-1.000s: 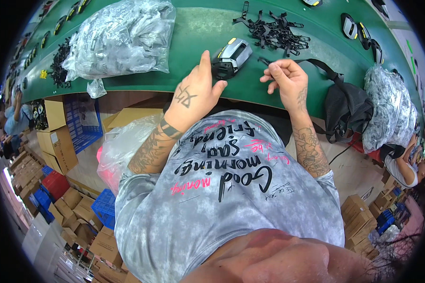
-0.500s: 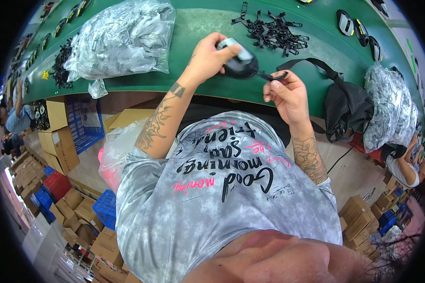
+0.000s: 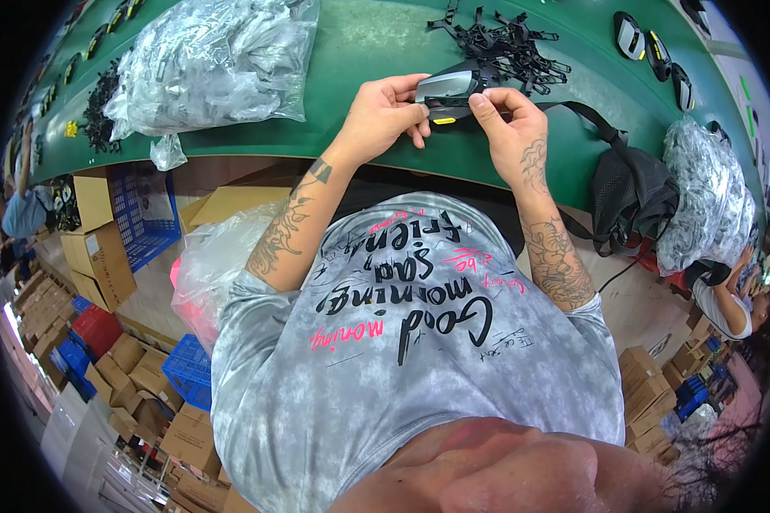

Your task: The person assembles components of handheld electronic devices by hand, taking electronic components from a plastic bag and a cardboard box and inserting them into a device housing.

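Closest to me is the grey shirt (image 3: 419, 342) of the person standing at the green bench (image 3: 359, 51). Both forearms reach up over its near edge. The left hand (image 3: 383, 120) has thumb and fingers clamped on one end of a grey-and-black unit (image 3: 447, 86); the right hand (image 3: 513, 128) grips the other end, thumb in front. Whether those right fingers also pinch a small part, I can't tell. The unit is between the two hands, over the bench, its yellow tab (image 3: 443, 121) toward the person. Just beyond it lies a tangled heap of black clips (image 3: 522, 53). A black pack (image 3: 631, 192) sits to the right, near a clear bag (image 3: 706, 192); a bigger sack (image 3: 214, 68) lies to the left. Further off on the right, more units (image 3: 631, 39) rest on the bench.
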`<state>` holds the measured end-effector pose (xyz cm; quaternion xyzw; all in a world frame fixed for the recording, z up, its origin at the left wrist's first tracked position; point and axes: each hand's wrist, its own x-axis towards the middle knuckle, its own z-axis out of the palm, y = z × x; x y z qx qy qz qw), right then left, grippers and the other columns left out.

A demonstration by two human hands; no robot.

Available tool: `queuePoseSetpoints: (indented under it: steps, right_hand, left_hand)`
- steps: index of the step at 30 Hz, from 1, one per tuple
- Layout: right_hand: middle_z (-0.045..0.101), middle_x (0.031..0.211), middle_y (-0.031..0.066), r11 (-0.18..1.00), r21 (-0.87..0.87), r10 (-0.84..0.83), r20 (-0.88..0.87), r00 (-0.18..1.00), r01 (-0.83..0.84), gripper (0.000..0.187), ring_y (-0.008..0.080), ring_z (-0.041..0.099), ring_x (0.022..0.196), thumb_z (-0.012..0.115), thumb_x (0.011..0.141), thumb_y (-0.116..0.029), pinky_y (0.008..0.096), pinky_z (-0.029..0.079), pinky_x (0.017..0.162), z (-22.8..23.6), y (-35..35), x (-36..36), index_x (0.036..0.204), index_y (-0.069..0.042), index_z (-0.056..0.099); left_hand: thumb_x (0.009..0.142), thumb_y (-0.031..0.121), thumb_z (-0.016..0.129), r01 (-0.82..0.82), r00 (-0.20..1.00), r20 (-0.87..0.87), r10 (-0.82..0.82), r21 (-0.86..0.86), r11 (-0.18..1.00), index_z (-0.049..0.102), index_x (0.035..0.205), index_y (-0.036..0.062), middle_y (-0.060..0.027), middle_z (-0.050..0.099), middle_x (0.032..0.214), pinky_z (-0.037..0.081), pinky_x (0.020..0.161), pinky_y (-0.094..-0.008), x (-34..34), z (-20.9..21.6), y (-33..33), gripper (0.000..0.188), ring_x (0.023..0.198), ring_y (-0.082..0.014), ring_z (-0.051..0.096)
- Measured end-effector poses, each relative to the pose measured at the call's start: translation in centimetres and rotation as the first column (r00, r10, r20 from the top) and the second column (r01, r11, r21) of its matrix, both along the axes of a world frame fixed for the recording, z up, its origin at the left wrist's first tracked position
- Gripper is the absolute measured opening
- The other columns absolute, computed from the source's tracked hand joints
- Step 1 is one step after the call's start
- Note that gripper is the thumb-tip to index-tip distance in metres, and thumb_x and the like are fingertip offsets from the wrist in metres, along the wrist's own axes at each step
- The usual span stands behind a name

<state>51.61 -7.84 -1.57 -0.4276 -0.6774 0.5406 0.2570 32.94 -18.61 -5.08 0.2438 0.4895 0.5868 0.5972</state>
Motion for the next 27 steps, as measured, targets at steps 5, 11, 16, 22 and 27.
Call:
queuePoseSetpoints:
  steps: [5, 11, 16, 22, 27]
  right_hand:
    - [0.067, 0.086, 0.0057, 0.993, 0.114, 0.008, 0.11, 0.994, -0.021, 0.023, 0.0122, 0.059, 0.07, 0.079, 0.091, -0.02, 0.0283, 0.05, 0.068, -0.5, 0.4, -0.3, 0.093, 0.002, 0.072]
    - [0.065, 0.086, 0.0093, 0.953, 0.276, 0.076, 0.192, 0.978, -0.128, 0.026, 0.0204, 0.065, 0.073, 0.081, 0.088, -0.023, 0.032, 0.053, 0.068, 1.1, -0.2, -0.6, 0.093, 0.0, 0.069]
    - [0.064, 0.105, 0.0135, 0.679, 0.697, -0.031, 0.343, 0.939, -0.232, 0.07, 0.0248, 0.068, 0.086, 0.088, 0.08, -0.03, 0.0319, 0.056, 0.079, 2.1, -0.1, 0.1, 0.13, 0.002, 0.053]
    - [0.063, 0.109, 0.0121, 0.989, -0.126, 0.043, -0.224, 0.974, -0.073, 0.073, 0.018, 0.067, 0.097, 0.09, 0.077, -0.022, 0.0302, 0.058, 0.083, 2.5, -0.2, 0.4, 0.131, 0.004, 0.048]
    - [0.062, 0.111, 0.011, 0.983, -0.156, 0.058, -0.257, 0.965, -0.1, 0.069, 0.0158, 0.064, 0.099, 0.091, 0.076, -0.016, 0.0295, 0.058, 0.085, 4.2, -0.2, 0.0, 0.128, 0.004, 0.05]
  left_hand:
    - [0.091, -0.007, 0.06, 0.004, 1.0, 0.029, -0.004, 0.002, 1.0, 0.048, 0.141, -0.0159, -0.014, 0.069, 0.103, 0.061, 0.061, -0.0272, -0.2, 0.1, -0.1, 0.053, 0.072, -0.0155, 0.069]
    - [0.092, 0.0, 0.07, -0.036, 0.999, -0.032, 0.036, 0.002, 0.999, 0.052, 0.139, -0.0145, -0.0107, 0.069, 0.095, 0.055, 0.05, -0.0241, 0.2, -0.1, -0.2, 0.052, 0.064, -0.0119, 0.066]
    - [0.092, 0.004, 0.074, -0.085, 0.996, 0.001, 0.085, 0.054, 0.995, 0.056, 0.138, -0.012, -0.0109, 0.07, 0.092, 0.049, 0.044, -0.0224, 1.2, 1.6, -0.8, 0.051, 0.06, -0.0105, 0.063]
    - [0.092, 0.002, 0.074, -0.065, 0.996, -0.05, 0.067, 0.054, 0.996, 0.059, 0.136, -0.009, -0.0084, 0.07, 0.09, 0.045, 0.041, -0.0207, 2.4, 5.1, -1.1, 0.048, 0.057, -0.0078, 0.061]
    - [0.093, 0.007, 0.075, -0.094, 0.995, -0.02, 0.095, 0.056, 0.994, 0.058, 0.135, -0.0102, -0.0119, 0.071, 0.091, 0.043, 0.038, -0.0212, 1.7, 4.7, -1.3, 0.049, 0.054, -0.0089, 0.06]
